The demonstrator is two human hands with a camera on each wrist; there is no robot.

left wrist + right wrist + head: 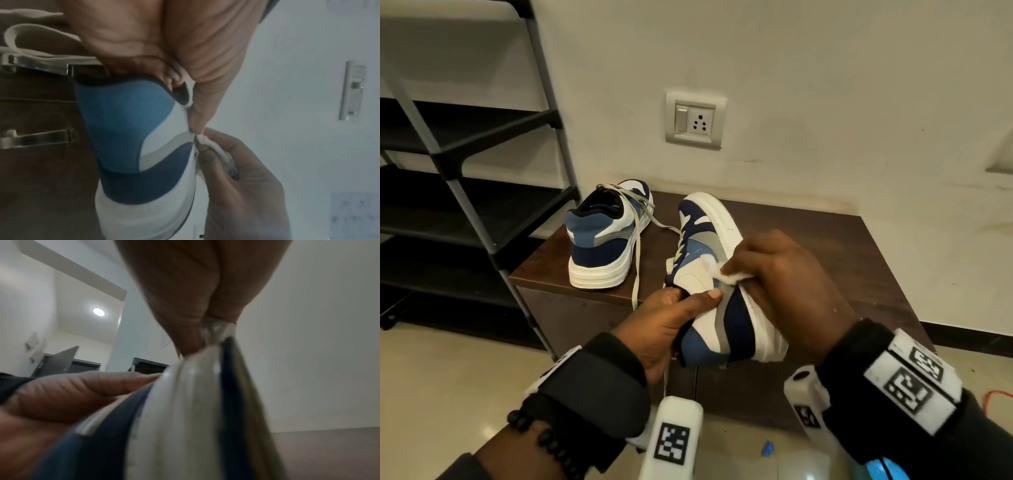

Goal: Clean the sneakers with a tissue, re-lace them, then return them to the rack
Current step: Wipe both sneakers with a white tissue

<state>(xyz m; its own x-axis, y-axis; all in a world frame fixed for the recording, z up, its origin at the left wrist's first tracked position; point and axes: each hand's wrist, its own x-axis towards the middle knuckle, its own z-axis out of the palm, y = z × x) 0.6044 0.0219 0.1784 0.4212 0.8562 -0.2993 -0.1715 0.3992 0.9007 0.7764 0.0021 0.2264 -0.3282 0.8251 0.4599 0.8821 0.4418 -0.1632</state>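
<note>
Above the near edge of a dark wooden cabinet [808, 233], two hands work on one of two sneakers. The left hand [664, 325] grips the held sneaker [722, 318] at its heel end, fingers tucked into the collar and thumb flat across the white side panel. The right hand [784, 274] pinches one crumpled white tissue [732, 275] between thumb and fingers and presses it against the shoe's side, just above the left thumb; the left wrist view shows the wad meeting the upper near the sole line, though blur makes the exact spot hard to fix. This sneaker is tipped onto its side with its white sole turned right and its toe toward the wall.

One second sneaker [606, 233] stands upright on the cabinet top to the left, heel toward the camera, its loose laces [637, 260] trailing over the front edge. Left of the cabinet stands one black shoe rack [493, 192]. One switch-and-socket plate [695, 120] sits on the wall behind.
</note>
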